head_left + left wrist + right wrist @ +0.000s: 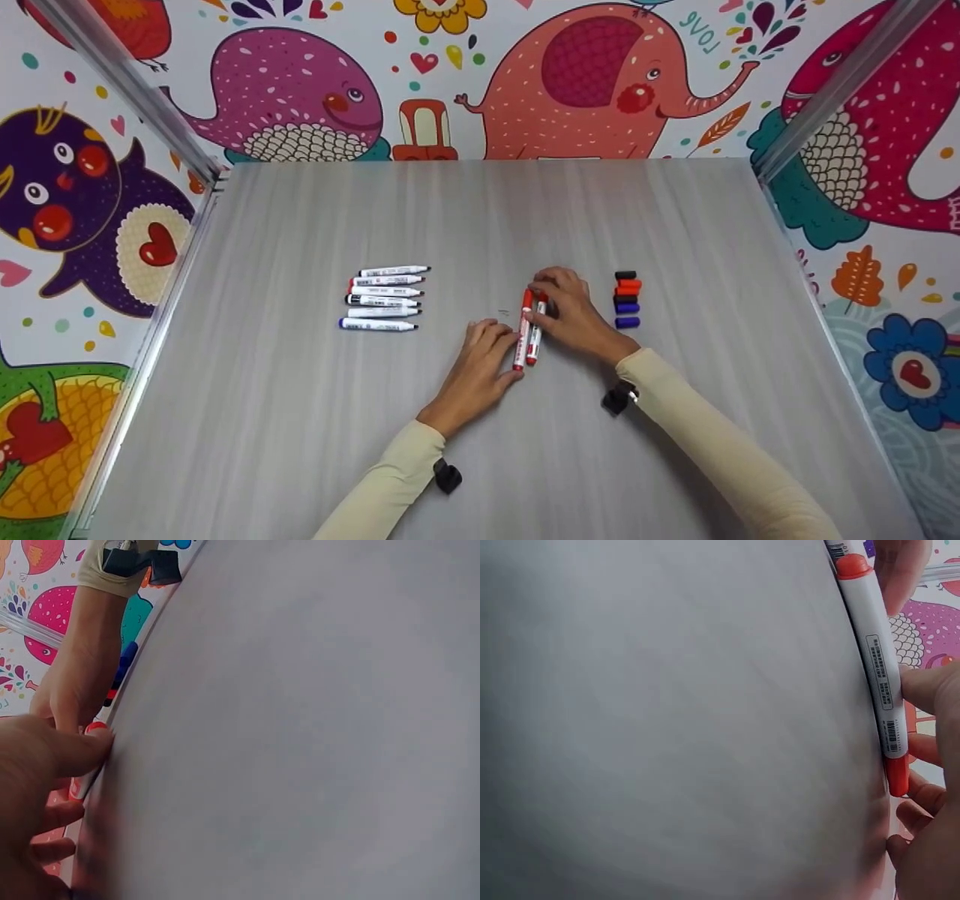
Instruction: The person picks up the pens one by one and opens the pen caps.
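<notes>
Two white markers with red ends lie side by side between my hands. At the left marker (523, 334), my left hand (480, 367) touches with its thumb at the near end, its fingers loosely bent along the side. My right hand (574, 311) holds the right marker (534, 341) near its far end, thumb on the barrel and index finger over the red cap. In the right wrist view, the thumb touches the white barrel (881, 660) of a marker, with the other fingers spread behind its red cap (898, 776).
Several uncapped markers (386, 292) lie in a stacked row on the left, nibs pointing right. On the right, several loose caps (627, 308) in black, red and blue form a column. Small dark marks (504, 312) show on the grey table (300, 435). Metal posts (124, 82) stand at its far corners.
</notes>
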The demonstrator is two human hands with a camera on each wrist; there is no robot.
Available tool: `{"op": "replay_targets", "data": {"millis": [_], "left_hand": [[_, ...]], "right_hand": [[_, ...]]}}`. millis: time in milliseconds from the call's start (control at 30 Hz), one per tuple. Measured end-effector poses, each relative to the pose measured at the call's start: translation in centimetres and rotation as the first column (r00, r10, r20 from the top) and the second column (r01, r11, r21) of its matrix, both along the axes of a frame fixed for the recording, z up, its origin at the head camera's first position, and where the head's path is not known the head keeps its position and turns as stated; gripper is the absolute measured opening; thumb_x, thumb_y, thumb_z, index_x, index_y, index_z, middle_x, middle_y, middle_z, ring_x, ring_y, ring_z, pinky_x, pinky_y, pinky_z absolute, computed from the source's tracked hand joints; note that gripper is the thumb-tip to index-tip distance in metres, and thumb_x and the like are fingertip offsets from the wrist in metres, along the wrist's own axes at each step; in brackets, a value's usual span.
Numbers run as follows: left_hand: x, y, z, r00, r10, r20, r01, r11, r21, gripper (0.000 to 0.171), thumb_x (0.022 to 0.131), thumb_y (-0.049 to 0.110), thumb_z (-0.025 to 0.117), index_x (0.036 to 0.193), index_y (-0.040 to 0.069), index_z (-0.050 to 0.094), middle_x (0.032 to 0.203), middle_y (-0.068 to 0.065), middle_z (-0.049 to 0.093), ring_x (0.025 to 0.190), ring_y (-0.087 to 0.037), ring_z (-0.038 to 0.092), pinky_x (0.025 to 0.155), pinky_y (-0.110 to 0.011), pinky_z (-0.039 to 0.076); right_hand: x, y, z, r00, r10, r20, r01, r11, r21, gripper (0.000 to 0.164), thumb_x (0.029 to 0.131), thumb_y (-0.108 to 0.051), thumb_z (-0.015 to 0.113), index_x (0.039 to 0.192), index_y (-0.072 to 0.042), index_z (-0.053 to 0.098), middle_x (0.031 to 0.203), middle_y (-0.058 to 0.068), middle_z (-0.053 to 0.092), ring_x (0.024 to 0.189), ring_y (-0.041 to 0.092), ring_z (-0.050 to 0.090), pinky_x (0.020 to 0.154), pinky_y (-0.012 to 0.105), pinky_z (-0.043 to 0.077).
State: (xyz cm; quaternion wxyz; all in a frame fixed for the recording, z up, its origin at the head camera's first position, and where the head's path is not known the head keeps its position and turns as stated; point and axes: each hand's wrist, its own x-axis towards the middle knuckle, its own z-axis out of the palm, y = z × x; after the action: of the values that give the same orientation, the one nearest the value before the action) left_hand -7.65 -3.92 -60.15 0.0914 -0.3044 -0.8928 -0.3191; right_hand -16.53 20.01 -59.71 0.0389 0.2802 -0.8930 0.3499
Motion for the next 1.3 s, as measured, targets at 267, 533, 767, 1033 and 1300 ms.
{"op": "replay_targets", "data": {"millis": [267, 533, 767, 1033, 1300], "left_hand": [[0.0, 0.2, 0.4, 1.000, 0.004, 0.005, -0.004, 1.000, 0.010, 0.051, 0.091, 0.018, 0.092, 0.134, 0.000, 0.072, 0.136, -0.011, 0.064, 0.139, -0.033, 0.051, 0.122, -0.065, 0.037], [0.1, 0.0, 0.6, 0.997, 0.002, 0.072, -0.004, 1.000, 0.028, 0.055, 0.089, 0.020, 0.093, 0.136, 0.002, 0.071, 0.137, -0.011, 0.064, 0.139, -0.033, 0.050, 0.123, -0.053, 0.039], [-0.1, -0.6, 2.4, 0.984, -0.034, 0.176, 0.027, 0.999, 0.041, 0.069, 0.086, 0.024, 0.097, 0.145, 0.002, 0.066, 0.146, -0.015, 0.062, 0.147, -0.035, 0.045, 0.124, -0.051, 0.039], [0.0, -1.5, 4.4, 0.931, -0.116, 0.345, 0.102, 0.993, 0.058, 0.092, 0.083, 0.040, 0.098, 0.157, 0.007, 0.056, 0.156, -0.008, 0.058, 0.155, -0.030, 0.039, 0.125, -0.051, 0.039], [0.2, -2.0, 5.1, 0.854, -0.255, 0.454, 0.177, 0.962, 0.208, 0.097, 0.085, 0.038, 0.097, 0.164, 0.008, 0.048, 0.166, -0.010, 0.047, 0.158, -0.027, 0.037, 0.127, -0.052, 0.037]], "right_hand": [[0.0, -0.1, 0.6, 0.999, -0.010, 0.041, 0.009, 1.000, 0.028, 0.054, 0.100, -0.025, 0.083, 0.142, 0.005, 0.068, 0.150, 0.024, 0.055, 0.145, 0.043, 0.043, 0.115, 0.063, 0.028], [0.5, 0.2, 1.3, 0.996, 0.003, 0.093, -0.006, 0.999, 0.031, 0.046, 0.106, -0.025, 0.075, 0.141, 0.003, 0.068, 0.152, 0.025, 0.053, 0.148, 0.043, 0.040, 0.117, 0.061, 0.027], [1.3, 0.3, 3.1, 0.995, 0.028, 0.097, -0.024, 0.999, -0.036, 0.045, 0.107, -0.026, 0.074, 0.142, 0.002, 0.067, 0.155, 0.026, 0.051, 0.149, 0.040, 0.040, 0.118, 0.061, 0.030], [3.1, -0.3, 6.3, 0.983, 0.108, 0.148, -0.096, 0.992, -0.086, 0.043, 0.114, -0.028, 0.064, 0.148, -0.003, 0.063, 0.159, 0.022, 0.049, 0.149, 0.036, 0.045, 0.123, 0.060, 0.041], [3.4, -0.5, 7.5, 0.965, 0.194, 0.178, -0.160, 0.969, -0.187, 0.033, 0.114, -0.019, 0.062, 0.144, -0.004, 0.065, 0.146, 0.011, 0.060, 0.130, 0.028, 0.062, 0.111, 0.056, 0.053]]}}
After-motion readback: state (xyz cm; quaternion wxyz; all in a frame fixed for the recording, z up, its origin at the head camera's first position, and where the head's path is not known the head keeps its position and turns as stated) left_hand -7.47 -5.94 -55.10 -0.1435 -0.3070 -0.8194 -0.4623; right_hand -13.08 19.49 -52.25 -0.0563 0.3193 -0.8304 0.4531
